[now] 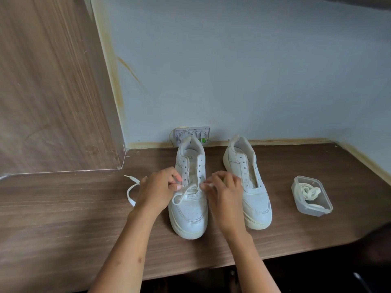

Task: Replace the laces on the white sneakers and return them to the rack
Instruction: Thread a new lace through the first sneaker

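Both forearms reach in from the near edge; my left hand (pixel 157 188) pinches the flat white lace (pixel 186 192) at the left eyelet row of the left white leather sneaker (pixel 190 199), mid-counter; my right hand (pixel 224 192) pinches its other end at the right row; I'd keep the lace flat and both ends even before crossing; the right unlaced white sneaker (pixel 251 187) waits beside; a clear plastic tub (pixel 311 195) holds more laces, far right.

A brown wood-grain table (pixel 63 218) runs along a pale blue wall (pixel 232 70); a white socket plate (pixel 197 133) sits low on it, a wood-grain panel (pixel 46 81) standing at left
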